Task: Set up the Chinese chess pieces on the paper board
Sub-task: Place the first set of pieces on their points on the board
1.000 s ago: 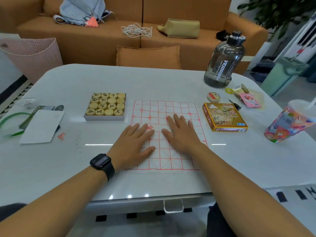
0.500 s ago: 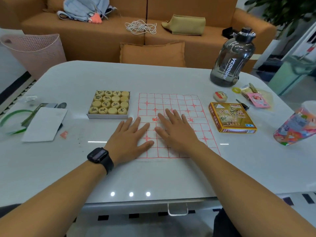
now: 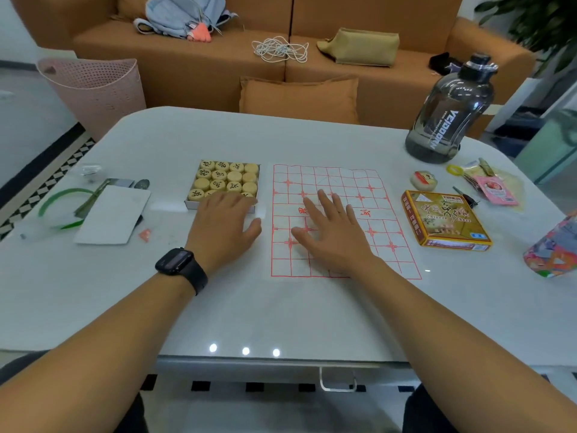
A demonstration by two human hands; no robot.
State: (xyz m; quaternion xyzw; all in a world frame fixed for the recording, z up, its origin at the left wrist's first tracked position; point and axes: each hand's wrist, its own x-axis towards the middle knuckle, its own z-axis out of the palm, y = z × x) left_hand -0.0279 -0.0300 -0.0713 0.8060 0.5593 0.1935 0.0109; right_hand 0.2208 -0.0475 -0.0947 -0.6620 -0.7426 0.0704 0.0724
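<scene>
The chess pieces point(image 3: 227, 179) sat packed in a shallow tray point(image 3: 189, 204) at centre-left of the head view, on the tabletop point(image 3: 281, 307) just left of the paper board point(image 3: 331, 182). The left hand point(image 3: 223, 228) reached over the tray's near edge, fingers extended and holding nothing. The right hand point(image 3: 335, 232) lay flat on the board, fingers spread. The discs looked small, stiff and light, best pinched by their rims; the thin paper would probably slide or crease.

black smartwatch point(image 3: 178, 261) on bare left wrist
</scene>
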